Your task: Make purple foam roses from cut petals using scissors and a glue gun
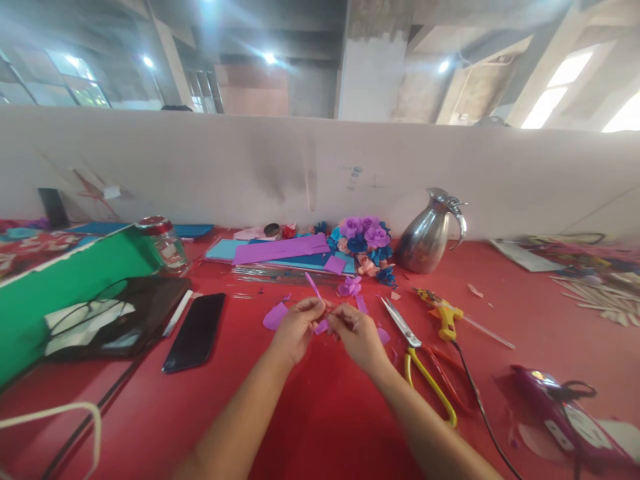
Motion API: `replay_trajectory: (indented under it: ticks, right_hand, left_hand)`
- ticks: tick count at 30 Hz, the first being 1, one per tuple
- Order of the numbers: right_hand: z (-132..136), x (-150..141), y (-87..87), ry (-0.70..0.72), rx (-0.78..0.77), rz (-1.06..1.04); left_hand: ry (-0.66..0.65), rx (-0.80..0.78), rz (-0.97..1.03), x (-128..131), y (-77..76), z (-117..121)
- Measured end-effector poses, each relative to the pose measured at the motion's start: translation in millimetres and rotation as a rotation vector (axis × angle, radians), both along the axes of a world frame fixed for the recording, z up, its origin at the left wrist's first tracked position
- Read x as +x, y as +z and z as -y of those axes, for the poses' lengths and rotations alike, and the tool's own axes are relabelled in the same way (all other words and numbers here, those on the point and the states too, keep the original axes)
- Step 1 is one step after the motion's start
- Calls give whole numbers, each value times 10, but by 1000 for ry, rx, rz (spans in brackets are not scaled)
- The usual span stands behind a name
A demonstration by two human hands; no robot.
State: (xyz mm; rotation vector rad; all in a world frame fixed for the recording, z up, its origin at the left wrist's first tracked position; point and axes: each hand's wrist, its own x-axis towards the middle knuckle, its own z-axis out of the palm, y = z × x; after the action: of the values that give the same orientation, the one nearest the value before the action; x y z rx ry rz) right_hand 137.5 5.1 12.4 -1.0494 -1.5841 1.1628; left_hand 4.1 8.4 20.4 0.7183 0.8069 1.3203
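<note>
Over the red table (320, 413), my left hand (299, 328) pinches a curved purple paper piece (313, 285) that sticks up past its fingertips. My right hand (357, 335) is closed beside it, fingertips almost meeting the left ones. A bit of purple paper (321, 327) shows between the two hands; which one grips it is unclear. By my left hand lies a rounded purple paper petal (275, 316). Just beyond the hands sits a purple paper flower (349, 287). Scissors with yellow-and-red handles (414, 343) lie to the right of my right hand.
A yellow glue gun (447, 317) with a cord rests right of the scissors. Behind stand a steel jug (427, 235), a pile of paper flowers (364, 240) and purple sheets (280, 249). At left are a phone (195, 332), a glass jar (169, 248) and a green box (80, 283).
</note>
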Motion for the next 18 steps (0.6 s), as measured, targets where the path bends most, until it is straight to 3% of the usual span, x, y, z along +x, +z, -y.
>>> replay_trajectory:
  ticks: [7,11,15,18]
  right_hand:
    - [24,39,44,-79,115,300]
    - [-17,114,55,-240,153,474]
    - [-80,210,79,-360,158,536]
    - [-116,229,49,-337,169,536]
  left_hand:
    - [255,-71,176,-148,12,-92]
    - [324,-94,176,-249,19,-145]
    - [392,20,67,-294,51,-162]
    - [485,55,-191,-335,59,-169]
